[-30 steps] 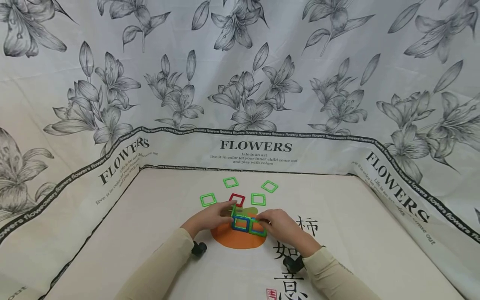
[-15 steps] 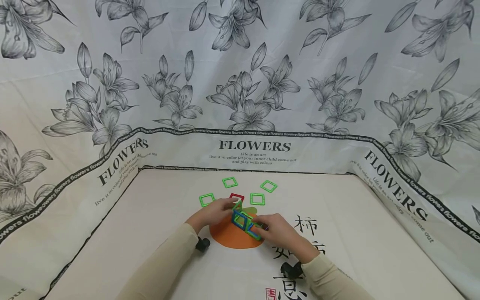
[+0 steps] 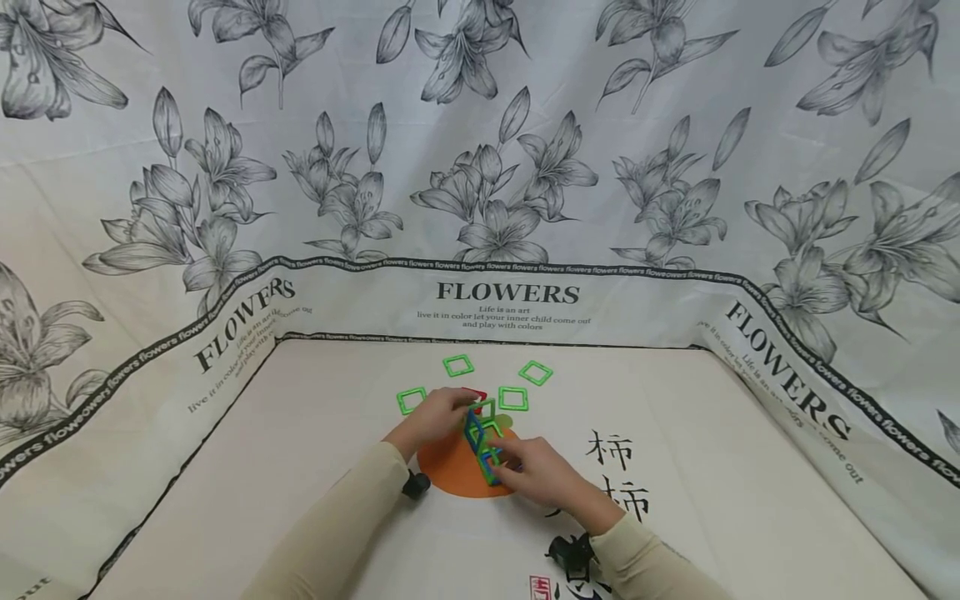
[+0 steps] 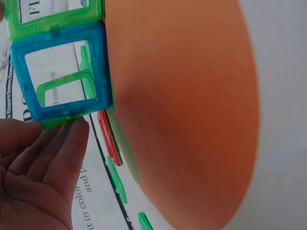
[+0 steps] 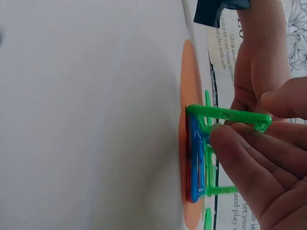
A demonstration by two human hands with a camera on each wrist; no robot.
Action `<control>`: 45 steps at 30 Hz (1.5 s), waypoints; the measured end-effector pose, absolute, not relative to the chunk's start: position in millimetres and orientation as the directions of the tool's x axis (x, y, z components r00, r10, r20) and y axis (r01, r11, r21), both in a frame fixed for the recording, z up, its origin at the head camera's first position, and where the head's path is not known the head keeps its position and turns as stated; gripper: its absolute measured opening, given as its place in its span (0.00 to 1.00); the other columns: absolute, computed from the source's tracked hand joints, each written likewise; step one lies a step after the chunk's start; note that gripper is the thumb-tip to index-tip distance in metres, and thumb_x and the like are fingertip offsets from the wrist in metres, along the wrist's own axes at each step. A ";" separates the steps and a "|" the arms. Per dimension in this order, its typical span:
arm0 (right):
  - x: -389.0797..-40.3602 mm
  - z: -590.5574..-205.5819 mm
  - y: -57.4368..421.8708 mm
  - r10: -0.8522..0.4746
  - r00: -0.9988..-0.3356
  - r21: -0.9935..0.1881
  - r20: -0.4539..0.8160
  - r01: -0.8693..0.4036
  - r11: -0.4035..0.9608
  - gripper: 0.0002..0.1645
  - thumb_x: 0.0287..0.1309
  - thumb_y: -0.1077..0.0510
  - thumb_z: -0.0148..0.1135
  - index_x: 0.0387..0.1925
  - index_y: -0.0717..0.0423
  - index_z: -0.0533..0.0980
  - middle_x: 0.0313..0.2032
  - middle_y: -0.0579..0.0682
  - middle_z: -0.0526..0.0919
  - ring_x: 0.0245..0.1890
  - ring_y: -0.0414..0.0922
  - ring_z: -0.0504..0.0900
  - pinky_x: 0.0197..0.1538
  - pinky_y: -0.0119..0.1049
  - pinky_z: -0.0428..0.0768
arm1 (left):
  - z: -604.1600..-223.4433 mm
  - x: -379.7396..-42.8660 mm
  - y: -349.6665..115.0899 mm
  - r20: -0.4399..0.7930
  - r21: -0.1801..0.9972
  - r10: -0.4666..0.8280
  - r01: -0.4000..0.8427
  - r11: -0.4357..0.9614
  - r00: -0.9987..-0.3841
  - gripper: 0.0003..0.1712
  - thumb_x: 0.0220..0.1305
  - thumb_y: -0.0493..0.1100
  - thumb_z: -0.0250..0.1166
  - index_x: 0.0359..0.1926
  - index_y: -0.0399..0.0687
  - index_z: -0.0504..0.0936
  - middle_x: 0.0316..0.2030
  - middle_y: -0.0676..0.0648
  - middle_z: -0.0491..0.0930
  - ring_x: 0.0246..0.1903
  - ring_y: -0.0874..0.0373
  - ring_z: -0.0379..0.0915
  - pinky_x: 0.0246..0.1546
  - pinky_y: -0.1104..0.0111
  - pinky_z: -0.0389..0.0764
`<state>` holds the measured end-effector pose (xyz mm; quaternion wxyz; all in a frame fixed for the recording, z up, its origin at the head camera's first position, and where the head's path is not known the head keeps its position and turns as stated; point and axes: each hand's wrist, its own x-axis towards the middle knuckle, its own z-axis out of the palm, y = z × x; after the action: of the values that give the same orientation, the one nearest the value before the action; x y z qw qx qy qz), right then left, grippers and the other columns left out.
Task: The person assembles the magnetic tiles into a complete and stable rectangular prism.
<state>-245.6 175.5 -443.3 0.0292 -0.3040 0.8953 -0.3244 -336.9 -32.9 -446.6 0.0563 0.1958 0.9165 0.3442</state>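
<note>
Between the two hands stands a small structure of square magnetic tiles in green and blue, over an orange printed fruit (image 3: 442, 477). My left hand (image 3: 437, 414) is at its far left side. In the left wrist view its thumb and fingers pinch a green edge just below the blue tile (image 4: 101, 72), which joins an upper green tile (image 4: 72, 20). My right hand (image 3: 540, 471) is at the near right end. In the right wrist view, its thumb and fingers pinch a raised green tile (image 5: 230, 115) beside an upright blue tile (image 5: 194, 165).
Several green tiles lie flat behind the structure, including a back left tile (image 3: 461, 372), a back right tile (image 3: 529, 378) and a nearer right tile (image 3: 513, 408). A red tile (image 3: 480, 394) is partly hidden by the left hand. A flower-print cloth (image 3: 360, 300) encloses the table.
The tile structure has turned, its right end swinging toward the person. My left hand has shifted slightly right and away, my right hand slightly left and nearer.
</note>
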 end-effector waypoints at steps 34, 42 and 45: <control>-261.5 -450.0 141.9 -0.486 -0.850 -0.627 0.203 -0.494 0.602 0.23 0.64 0.52 0.60 0.59 0.55 0.76 0.38 0.46 0.87 0.36 0.41 0.85 0.38 0.32 0.80 | -452.6 -348.3 -25.2 -0.036 0.749 0.290 0.166 0.641 -0.956 0.19 0.71 0.50 0.53 0.56 0.50 0.79 0.53 0.48 0.80 0.52 0.54 0.75 0.57 0.55 0.75; -272.2 -446.6 154.7 -0.472 -0.860 -0.608 0.192 -0.482 0.630 0.22 0.65 0.49 0.59 0.57 0.51 0.77 0.38 0.43 0.86 0.36 0.38 0.83 0.37 0.31 0.80 | -454.0 -347.5 -23.8 -0.025 0.762 0.286 0.167 0.625 -0.958 0.18 0.71 0.49 0.53 0.55 0.49 0.79 0.51 0.48 0.81 0.52 0.54 0.76 0.56 0.56 0.76; -276.0 -446.0 159.3 -0.465 -0.863 -0.593 0.196 -0.482 0.645 0.19 0.65 0.51 0.59 0.55 0.49 0.78 0.37 0.42 0.86 0.35 0.37 0.82 0.37 0.31 0.79 | -455.0 -347.8 -23.5 -0.025 0.764 0.283 0.164 0.624 -0.959 0.18 0.71 0.49 0.53 0.55 0.50 0.79 0.50 0.48 0.81 0.51 0.54 0.76 0.55 0.56 0.77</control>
<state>-276.0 159.3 -446.0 -0.0126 -0.2612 0.9069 -0.3304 -347.8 -23.5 -455.0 0.0715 0.1243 0.8982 0.4156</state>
